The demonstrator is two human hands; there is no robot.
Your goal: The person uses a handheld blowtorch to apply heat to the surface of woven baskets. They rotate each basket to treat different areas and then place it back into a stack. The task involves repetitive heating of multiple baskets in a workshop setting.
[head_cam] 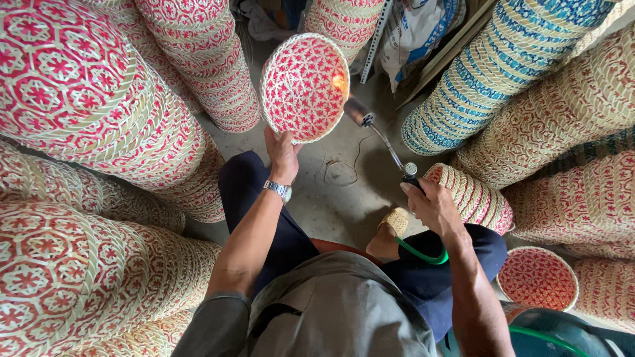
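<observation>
Down on the concrete floor (344,198), boxed in by stacks of red-and-straw baskets (99,112), the hands are well apart. The left hand (283,153) grips the bottom rim of a round woven basket (304,86), held up on edge. The right hand (433,206) is clamped on a gas torch (383,142), its flame (339,83) licking the basket's right rim. A green hose (423,254) curls under that wrist.

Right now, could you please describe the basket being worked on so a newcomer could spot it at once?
Between the tall stacks of woven baskets, look at the middle top. The round red-and-cream basket is held up on edge by the left hand. Unlike its stacked neighbours, it stands alone, with the torch flame at its rim.
</observation>
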